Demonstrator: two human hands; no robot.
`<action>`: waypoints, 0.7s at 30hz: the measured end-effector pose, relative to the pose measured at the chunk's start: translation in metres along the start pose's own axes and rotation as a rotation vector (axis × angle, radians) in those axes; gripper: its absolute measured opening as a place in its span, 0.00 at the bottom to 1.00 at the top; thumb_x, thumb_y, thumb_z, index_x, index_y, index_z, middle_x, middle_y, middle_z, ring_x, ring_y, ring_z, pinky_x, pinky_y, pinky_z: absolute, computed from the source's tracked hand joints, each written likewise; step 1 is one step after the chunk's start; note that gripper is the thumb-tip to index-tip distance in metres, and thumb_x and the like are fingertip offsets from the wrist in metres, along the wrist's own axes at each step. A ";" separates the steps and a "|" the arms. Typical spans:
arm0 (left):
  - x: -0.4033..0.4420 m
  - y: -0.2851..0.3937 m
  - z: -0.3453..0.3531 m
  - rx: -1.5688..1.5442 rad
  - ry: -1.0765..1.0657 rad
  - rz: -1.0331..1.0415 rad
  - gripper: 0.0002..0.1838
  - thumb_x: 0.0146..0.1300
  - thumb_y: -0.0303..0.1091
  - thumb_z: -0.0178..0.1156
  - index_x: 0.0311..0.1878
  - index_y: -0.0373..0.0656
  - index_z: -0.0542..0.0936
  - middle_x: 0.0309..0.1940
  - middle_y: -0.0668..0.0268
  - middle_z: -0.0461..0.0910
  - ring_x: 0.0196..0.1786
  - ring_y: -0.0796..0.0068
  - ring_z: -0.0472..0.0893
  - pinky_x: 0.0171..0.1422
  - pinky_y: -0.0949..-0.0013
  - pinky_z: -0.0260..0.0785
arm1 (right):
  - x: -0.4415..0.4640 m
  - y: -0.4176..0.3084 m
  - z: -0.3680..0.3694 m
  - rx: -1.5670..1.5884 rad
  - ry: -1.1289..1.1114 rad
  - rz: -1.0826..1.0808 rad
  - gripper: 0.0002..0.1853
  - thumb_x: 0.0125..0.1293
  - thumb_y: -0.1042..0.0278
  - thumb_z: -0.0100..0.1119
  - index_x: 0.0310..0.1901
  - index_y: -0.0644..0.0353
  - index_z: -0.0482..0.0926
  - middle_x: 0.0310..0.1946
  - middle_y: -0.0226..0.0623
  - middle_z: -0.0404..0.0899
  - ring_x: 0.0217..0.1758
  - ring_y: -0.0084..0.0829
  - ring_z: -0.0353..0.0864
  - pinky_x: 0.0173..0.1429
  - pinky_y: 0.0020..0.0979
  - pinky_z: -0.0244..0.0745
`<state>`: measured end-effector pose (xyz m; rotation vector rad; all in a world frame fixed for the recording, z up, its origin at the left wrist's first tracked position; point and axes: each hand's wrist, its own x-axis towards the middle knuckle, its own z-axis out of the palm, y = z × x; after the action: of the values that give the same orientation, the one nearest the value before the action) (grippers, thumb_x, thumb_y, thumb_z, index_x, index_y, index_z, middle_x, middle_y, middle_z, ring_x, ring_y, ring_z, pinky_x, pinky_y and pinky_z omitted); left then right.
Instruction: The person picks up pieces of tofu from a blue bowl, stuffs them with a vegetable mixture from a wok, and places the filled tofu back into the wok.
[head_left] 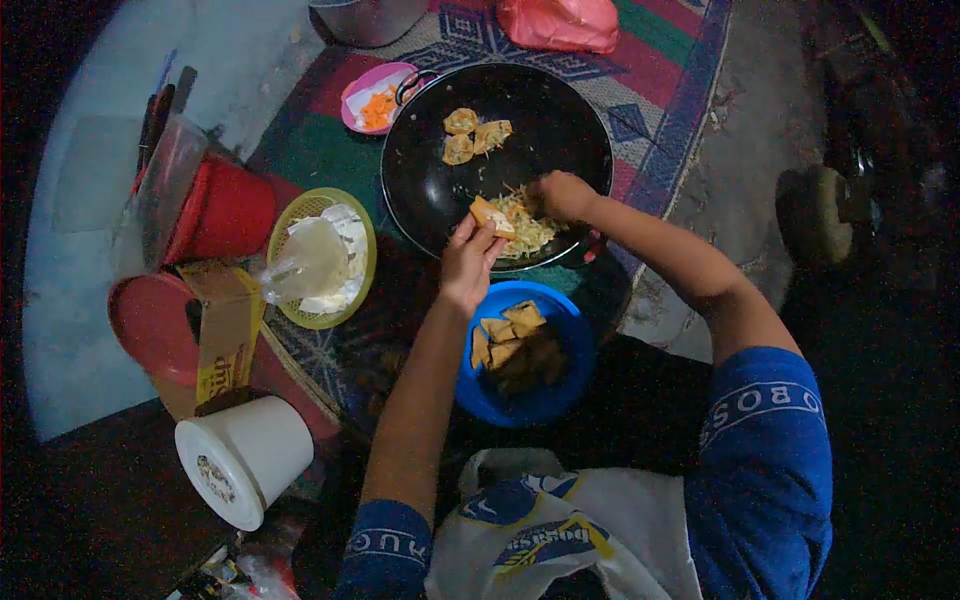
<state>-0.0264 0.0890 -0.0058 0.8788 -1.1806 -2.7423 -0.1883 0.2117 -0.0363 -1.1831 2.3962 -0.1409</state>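
Observation:
My left hand (470, 258) grips a piece of fried tofu (493, 217) between thumb and fingers, with its pale inside showing, at the near edge of a large black wok (425, 175). My right hand (563, 197) is in the wok, its curled fingers at a heap of shredded vegetables (530, 240); its fingertips are dark and hard to make out. Several filled tofu pieces (460, 148) lie on the wok's far side. Just below the wok, a blue basin (530, 408) holds several golden fried tofu pieces (523, 318).
A pink bowl (352, 92) with orange bits touches the wok's upper left. Left stand a yellow-green basket (367, 280) with a plastic bag, a red container (225, 210), a cardboard box (225, 330) and a white bucket (260, 450). A red plastic bag (560, 22) lies beyond the wok.

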 end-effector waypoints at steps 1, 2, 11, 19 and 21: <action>0.002 -0.001 -0.002 0.000 0.000 0.002 0.17 0.59 0.29 0.47 0.53 0.41 0.64 0.48 0.66 0.66 0.50 0.73 0.67 0.57 0.68 0.58 | 0.003 0.005 -0.002 0.003 0.015 -0.052 0.11 0.43 0.72 0.53 0.31 0.63 0.76 0.29 0.46 0.76 0.34 0.42 0.76 0.39 0.38 0.72; 0.005 -0.003 -0.005 0.004 -0.010 0.013 0.19 0.58 0.29 0.48 0.54 0.42 0.62 0.49 0.66 0.66 0.51 0.72 0.67 0.58 0.68 0.58 | 0.004 0.009 -0.001 0.009 0.025 -0.104 0.11 0.42 0.71 0.55 0.31 0.63 0.76 0.29 0.46 0.76 0.34 0.41 0.76 0.38 0.36 0.72; 0.009 -0.009 -0.010 -0.116 -0.040 0.016 0.19 0.59 0.27 0.48 0.54 0.43 0.62 0.48 0.67 0.66 0.51 0.74 0.67 0.56 0.69 0.59 | -0.015 -0.004 -0.037 1.116 -0.142 -0.106 0.11 0.44 0.67 0.62 0.32 0.59 0.77 0.28 0.28 0.77 0.28 0.20 0.72 0.34 0.23 0.68; 0.003 -0.010 0.008 -0.217 0.030 0.023 0.20 0.58 0.25 0.48 0.54 0.45 0.63 0.47 0.69 0.67 0.47 0.77 0.68 0.54 0.71 0.61 | -0.032 -0.054 -0.041 0.549 0.234 -0.250 0.10 0.47 0.70 0.55 0.34 0.57 0.76 0.33 0.42 0.75 0.37 0.41 0.74 0.41 0.35 0.70; 0.005 -0.011 0.007 -0.185 0.032 0.038 0.21 0.57 0.24 0.49 0.55 0.45 0.61 0.48 0.68 0.66 0.51 0.74 0.66 0.54 0.67 0.61 | -0.038 -0.063 -0.036 0.431 0.349 -0.334 0.10 0.47 0.72 0.54 0.34 0.59 0.76 0.30 0.41 0.75 0.35 0.40 0.75 0.38 0.34 0.70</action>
<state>-0.0321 0.1002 -0.0119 0.8646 -0.9096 -2.7406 -0.1388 0.1976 0.0277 -1.4157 2.2499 -0.9898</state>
